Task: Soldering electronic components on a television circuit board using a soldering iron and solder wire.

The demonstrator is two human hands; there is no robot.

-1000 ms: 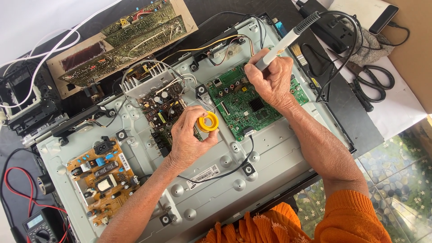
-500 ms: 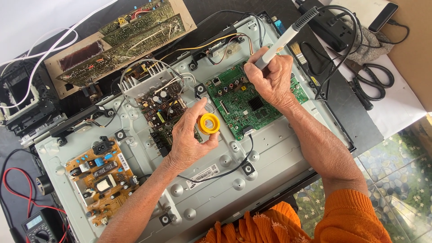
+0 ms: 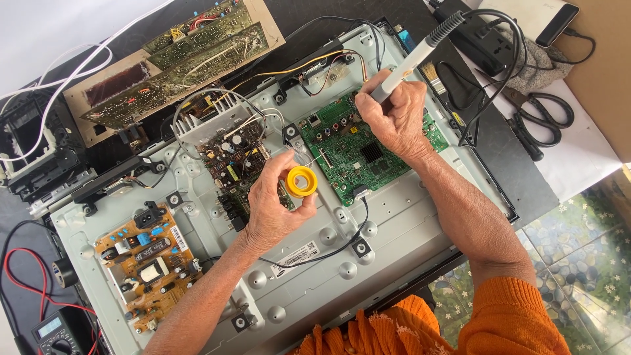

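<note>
— How is the soldering iron (image 3: 411,62) held, and which way is it pointed?

— It is gripped in the right hand (image 3: 394,115), whose fingers are closed round the lower part of its pale barrel. Its long axis is set on a diagonal: the dark cord end is raised toward the upper right, while the tip end is aimed down and to the left, at the upper left part of the green circuit board (image 3: 368,154). The tip itself is hidden by the fingers.

— And the other hand?

— The left hand (image 3: 273,204) is closed on a yellow solder spool (image 3: 302,181), pinched between thumb and fingers just left of the green board. A thin strand of solder is seen running up from the spool toward the board. The two hands are kept near each other but apart.

— Where is all of this placed?

— The board is mounted in the grey metal back panel (image 3: 388,230) of a flat screen, laid on the dark surface (image 3: 526,177). An orange power board (image 3: 144,260) is fixed at the panel's lower left, and black scissors (image 3: 542,118) are lying at the right.
</note>
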